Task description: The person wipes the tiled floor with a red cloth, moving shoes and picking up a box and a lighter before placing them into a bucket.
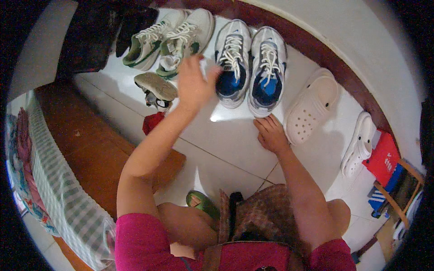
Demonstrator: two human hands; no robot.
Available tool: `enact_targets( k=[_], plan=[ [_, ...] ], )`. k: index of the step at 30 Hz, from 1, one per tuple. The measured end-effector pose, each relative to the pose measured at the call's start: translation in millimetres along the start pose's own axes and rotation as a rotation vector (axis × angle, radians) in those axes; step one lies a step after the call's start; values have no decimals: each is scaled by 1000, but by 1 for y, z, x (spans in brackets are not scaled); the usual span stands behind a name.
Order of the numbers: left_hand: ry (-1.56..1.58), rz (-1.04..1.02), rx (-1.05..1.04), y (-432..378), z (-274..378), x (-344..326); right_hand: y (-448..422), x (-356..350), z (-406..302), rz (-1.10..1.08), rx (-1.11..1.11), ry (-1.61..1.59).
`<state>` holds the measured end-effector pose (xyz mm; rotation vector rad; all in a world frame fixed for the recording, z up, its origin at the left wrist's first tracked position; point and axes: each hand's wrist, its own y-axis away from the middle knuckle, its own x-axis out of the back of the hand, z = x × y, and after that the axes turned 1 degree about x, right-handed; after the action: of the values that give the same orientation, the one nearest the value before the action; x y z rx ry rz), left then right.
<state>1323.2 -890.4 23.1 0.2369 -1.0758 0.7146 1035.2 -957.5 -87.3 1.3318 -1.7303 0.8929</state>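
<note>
My left hand [196, 83], blurred, is over the tiled floor with thumb and fingers apart and nothing seen in it. It lies between a pair of white-and-green lace-up sneakers [198, 28] and a left white-and-navy Nike running shoe [234, 44]. The matching right running shoe [269, 50] stands close beside it, toes towards the wall. My right hand [273, 133] is low at that shoe's heel, its fingertips at or against the heel. Just right of this hand lies a cream perforated clog [303, 125].
Another white clog [357, 145] leans near a red shoebox [383, 155] at right. Left of my left arm are a small shoe [156, 86] on its side, a red object [152, 122] and a brown wooden board [91, 135]. A dark red skirting [305, 44] edges the wall.
</note>
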Motion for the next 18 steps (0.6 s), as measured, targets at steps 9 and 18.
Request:
enact_targets(
  k=[9, 18],
  plan=[
    [-196, -21, 113, 22, 78, -63, 5, -8, 2, 47, 12, 29],
    [-356, 27, -76, -10, 33, -37, 7, -4, 0, 112, 54, 28]
  ],
)
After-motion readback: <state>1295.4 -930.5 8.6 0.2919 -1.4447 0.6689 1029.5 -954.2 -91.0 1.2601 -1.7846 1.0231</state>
